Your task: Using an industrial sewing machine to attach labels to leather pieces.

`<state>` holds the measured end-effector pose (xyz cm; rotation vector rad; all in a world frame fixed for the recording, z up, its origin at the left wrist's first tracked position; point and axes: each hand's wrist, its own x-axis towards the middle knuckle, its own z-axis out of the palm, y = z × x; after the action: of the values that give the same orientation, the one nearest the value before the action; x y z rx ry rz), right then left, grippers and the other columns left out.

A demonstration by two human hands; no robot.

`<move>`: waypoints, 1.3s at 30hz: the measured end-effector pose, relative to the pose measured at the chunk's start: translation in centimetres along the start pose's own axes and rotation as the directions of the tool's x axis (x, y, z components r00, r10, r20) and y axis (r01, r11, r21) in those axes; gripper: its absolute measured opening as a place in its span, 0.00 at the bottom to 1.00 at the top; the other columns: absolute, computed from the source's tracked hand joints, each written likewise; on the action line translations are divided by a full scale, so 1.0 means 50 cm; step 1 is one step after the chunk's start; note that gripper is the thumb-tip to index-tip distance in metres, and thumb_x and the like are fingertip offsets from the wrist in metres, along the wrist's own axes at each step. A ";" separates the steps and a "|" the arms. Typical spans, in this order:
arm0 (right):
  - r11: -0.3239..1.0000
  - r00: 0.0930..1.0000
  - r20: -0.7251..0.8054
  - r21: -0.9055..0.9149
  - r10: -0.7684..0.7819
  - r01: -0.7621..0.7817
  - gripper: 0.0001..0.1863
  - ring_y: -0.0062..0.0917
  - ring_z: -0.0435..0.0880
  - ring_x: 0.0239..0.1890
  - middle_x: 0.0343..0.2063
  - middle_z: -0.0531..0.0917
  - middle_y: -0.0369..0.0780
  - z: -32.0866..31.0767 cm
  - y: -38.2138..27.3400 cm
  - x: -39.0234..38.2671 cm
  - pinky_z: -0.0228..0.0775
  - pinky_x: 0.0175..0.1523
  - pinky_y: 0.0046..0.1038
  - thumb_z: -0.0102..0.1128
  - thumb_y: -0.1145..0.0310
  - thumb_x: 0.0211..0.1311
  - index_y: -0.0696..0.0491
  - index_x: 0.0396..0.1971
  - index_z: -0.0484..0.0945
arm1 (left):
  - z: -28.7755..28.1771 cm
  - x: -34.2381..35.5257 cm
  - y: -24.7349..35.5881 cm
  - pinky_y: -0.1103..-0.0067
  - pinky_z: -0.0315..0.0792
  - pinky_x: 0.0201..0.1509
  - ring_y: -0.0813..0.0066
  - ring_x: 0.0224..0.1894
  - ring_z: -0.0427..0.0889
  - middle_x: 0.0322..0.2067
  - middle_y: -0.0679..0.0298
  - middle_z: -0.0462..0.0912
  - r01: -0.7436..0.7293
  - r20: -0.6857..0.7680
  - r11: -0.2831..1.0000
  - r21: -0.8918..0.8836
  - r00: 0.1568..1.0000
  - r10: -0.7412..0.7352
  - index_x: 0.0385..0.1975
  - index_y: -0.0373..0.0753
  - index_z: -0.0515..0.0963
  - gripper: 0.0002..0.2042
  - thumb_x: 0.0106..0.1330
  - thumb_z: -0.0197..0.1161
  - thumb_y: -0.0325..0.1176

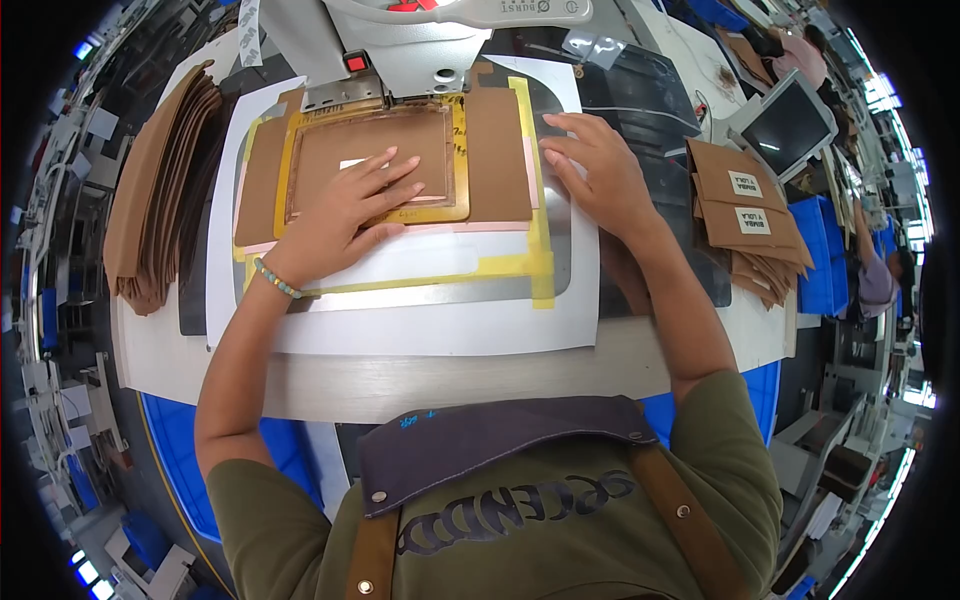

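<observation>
My left hand (362,206) lies with fingers spread over a yellow clamping frame (462,175), partly hiding a small white label on the brown sheet (490,150) inside it. The sheet reaches past the frame onto a taped template (545,255) edged in yellow and pink, on a larger white sheet (420,330). My right hand (590,160) is just right of the template, fingers apart and slightly bent, nothing visibly held. A white machine head (410,50) with a red button stands over the frame's far edge.
A stack of brown pieces (150,190) lies left; labelled brown pieces (750,240) lie right, near a screen (785,125) and a blue bin (825,260). More blue bins (180,460) sit below the table's near edge (450,385). Other people (878,275) are at the far right.
</observation>
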<state>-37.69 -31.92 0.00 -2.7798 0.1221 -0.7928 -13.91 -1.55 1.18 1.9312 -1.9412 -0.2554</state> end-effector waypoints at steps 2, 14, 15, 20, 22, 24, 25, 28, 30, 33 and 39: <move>1.000 1.000 -0.003 0.017 0.003 -0.003 0.11 0.38 0.80 0.65 0.59 0.86 0.39 0.001 -0.001 -0.001 0.72 0.67 0.42 0.64 0.64 0.73 0.52 0.45 0.90 | 0.007 0.000 0.000 0.57 0.55 0.84 0.55 0.83 0.58 0.79 0.63 0.68 -0.012 0.007 1.000 0.025 1.000 0.012 0.71 0.45 0.78 0.24 0.75 0.65 0.35; 0.998 0.998 0.047 0.046 -0.033 0.031 0.09 0.40 0.81 0.65 0.57 0.87 0.41 0.007 -0.018 0.006 0.73 0.67 0.42 0.65 0.67 0.71 0.53 0.43 0.90 | -0.005 0.019 -0.026 0.56 0.53 0.84 0.54 0.84 0.57 0.80 0.63 0.66 -0.042 0.057 0.999 -0.004 0.998 0.042 0.70 0.50 0.80 0.28 0.70 0.72 0.43; 0.999 0.999 0.041 0.044 -0.030 0.028 0.09 0.40 0.81 0.65 0.57 0.87 0.41 0.005 -0.018 0.008 0.73 0.67 0.42 0.65 0.68 0.71 0.54 0.43 0.90 | -0.007 0.023 -0.029 0.56 0.53 0.84 0.54 0.83 0.58 0.80 0.63 0.66 -0.029 0.055 0.999 -0.032 0.998 0.031 0.69 0.51 0.82 0.27 0.69 0.73 0.43; 0.998 1.000 0.029 0.054 -0.009 0.008 0.09 0.40 0.81 0.64 0.56 0.87 0.41 0.012 -0.009 0.005 0.73 0.68 0.42 0.65 0.68 0.71 0.55 0.43 0.90 | -0.020 0.042 -0.048 0.56 0.53 0.84 0.54 0.83 0.59 0.80 0.64 0.66 -0.029 0.077 0.999 -0.034 0.996 0.032 0.66 0.53 0.85 0.25 0.68 0.74 0.44; 0.998 1.000 0.021 0.060 0.003 -0.004 0.09 0.40 0.81 0.64 0.56 0.88 0.41 0.013 -0.005 0.005 0.74 0.67 0.42 0.65 0.68 0.71 0.55 0.43 0.90 | -0.026 0.050 -0.056 0.57 0.54 0.84 0.55 0.82 0.60 0.80 0.65 0.67 -0.035 0.097 0.998 -0.051 0.994 0.040 0.65 0.52 0.86 0.23 0.69 0.73 0.43; 0.997 1.000 0.026 0.075 0.012 -0.014 0.09 0.39 0.82 0.64 0.56 0.88 0.41 0.013 -0.003 0.005 0.74 0.67 0.42 0.66 0.67 0.71 0.55 0.43 0.90 | -0.030 0.059 -0.062 0.58 0.55 0.84 0.55 0.82 0.61 0.80 0.65 0.68 -0.049 0.106 0.998 -0.043 0.993 0.054 0.64 0.52 0.86 0.23 0.69 0.73 0.43; 0.997 1.000 0.021 0.075 0.015 -0.017 0.09 0.39 0.82 0.64 0.56 0.88 0.41 0.014 -0.002 0.004 0.74 0.67 0.42 0.66 0.67 0.71 0.55 0.43 0.90 | -0.032 0.062 -0.063 0.58 0.56 0.84 0.55 0.82 0.62 0.79 0.66 0.69 -0.059 0.112 0.998 -0.036 0.992 0.062 0.64 0.52 0.86 0.22 0.70 0.73 0.42; 0.996 0.999 0.020 0.086 0.034 -0.036 0.10 0.39 0.82 0.63 0.56 0.88 0.41 0.017 0.001 0.002 0.75 0.67 0.41 0.66 0.67 0.71 0.55 0.44 0.90 | -0.036 0.070 -0.063 0.59 0.56 0.84 0.55 0.81 0.63 0.78 0.66 0.70 -0.060 0.116 0.998 -0.031 0.991 0.064 0.64 0.51 0.86 0.21 0.71 0.72 0.42; 0.995 0.999 0.025 0.090 0.031 -0.033 0.10 0.38 0.82 0.63 0.56 0.88 0.41 0.018 0.003 0.002 0.75 0.66 0.41 0.67 0.67 0.71 0.56 0.44 0.90 | -0.036 0.076 -0.067 0.59 0.56 0.84 0.55 0.81 0.63 0.78 0.66 0.70 -0.063 0.116 0.998 -0.017 0.991 0.064 0.64 0.51 0.86 0.21 0.71 0.72 0.42; 0.995 0.999 0.016 0.087 0.037 -0.038 0.10 0.39 0.83 0.62 0.55 0.88 0.41 0.019 0.002 0.002 0.75 0.66 0.40 0.67 0.67 0.71 0.56 0.44 0.90 | -0.036 0.086 -0.067 0.58 0.56 0.84 0.55 0.81 0.62 0.78 0.65 0.71 -0.057 0.108 0.998 0.007 0.993 0.056 0.64 0.51 0.86 0.22 0.71 0.71 0.43; 0.994 0.999 -0.011 0.100 0.034 -0.033 0.10 0.38 0.82 0.63 0.54 0.88 0.41 0.019 0.006 0.004 0.75 0.66 0.40 0.66 0.68 0.70 0.56 0.44 0.90 | -0.043 0.110 -0.083 0.60 0.59 0.82 0.54 0.81 0.64 0.76 0.60 0.73 -0.021 0.101 1.000 0.000 0.995 0.021 0.64 0.49 0.86 0.22 0.72 0.70 0.46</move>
<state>-37.02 -32.05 -0.74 -2.6718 0.1275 -0.7864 -9.13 -6.84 2.28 1.9324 -2.0245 -0.3527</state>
